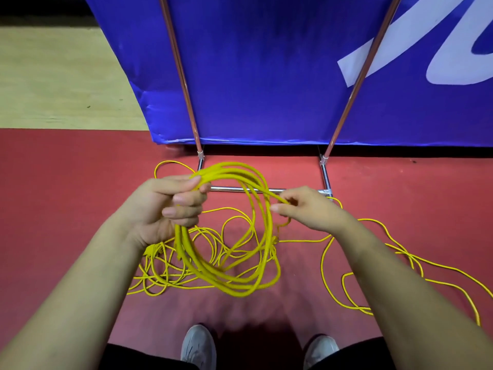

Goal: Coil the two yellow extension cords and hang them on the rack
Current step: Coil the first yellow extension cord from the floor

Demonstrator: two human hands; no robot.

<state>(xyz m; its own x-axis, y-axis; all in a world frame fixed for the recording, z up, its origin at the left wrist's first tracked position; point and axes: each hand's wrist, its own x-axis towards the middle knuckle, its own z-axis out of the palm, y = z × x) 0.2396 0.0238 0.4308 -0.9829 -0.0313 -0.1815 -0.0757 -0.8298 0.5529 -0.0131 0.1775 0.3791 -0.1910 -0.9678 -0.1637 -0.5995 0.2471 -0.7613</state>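
Note:
My left hand (170, 206) grips a coil of yellow extension cord (256, 276) made of several loops, which hangs down in front of me. My right hand (306, 209) pinches a strand of the same cord at the coil's right side. Loose yellow cord (373, 265) trails from there over the red floor to the right. A second tangle of yellow cord (170, 276) lies on the floor under the coil. The metal rack (229, 188) stands just beyond my hands, its two slanted poles rising in front of a blue banner.
The blue banner (266, 76) fills the space behind the rack. The red floor mat (66, 182) meets a pale wooden floor (53, 76) at the upper left. My two grey shoes (198, 348) are at the bottom edge.

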